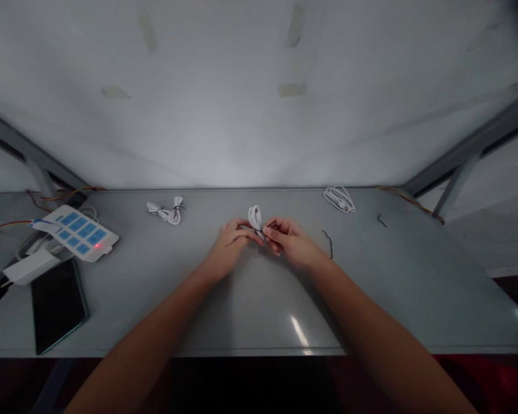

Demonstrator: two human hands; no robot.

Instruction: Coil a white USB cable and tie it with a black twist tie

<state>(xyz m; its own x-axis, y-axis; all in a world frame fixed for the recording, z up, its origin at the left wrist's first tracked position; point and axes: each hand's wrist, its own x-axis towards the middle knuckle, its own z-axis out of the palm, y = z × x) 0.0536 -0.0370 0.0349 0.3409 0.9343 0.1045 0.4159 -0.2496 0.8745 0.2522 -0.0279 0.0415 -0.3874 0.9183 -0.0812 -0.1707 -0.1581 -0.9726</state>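
A small coiled white cable [254, 217] stands between my two hands above the middle of the table. My left hand [232, 244] pinches the coil's lower part from the left. Against its other side, my right hand [291, 240] has thumb and fingertips closed on a thin black twist tie [271, 223] that goes round the coil. The coil's lower end is partly covered by my fingers. To the right of my right hand lies a loose black twist tie [329, 244]. Another short, bent twist tie [381, 220] rests farther right.
Tied white cables [171, 214] lie at the back left, and an untied-looking white cable coil [339, 199] at the back right. On the left are a power strip [80, 234] with a red light, a white charger [31, 267] and a dark tablet [59, 307].
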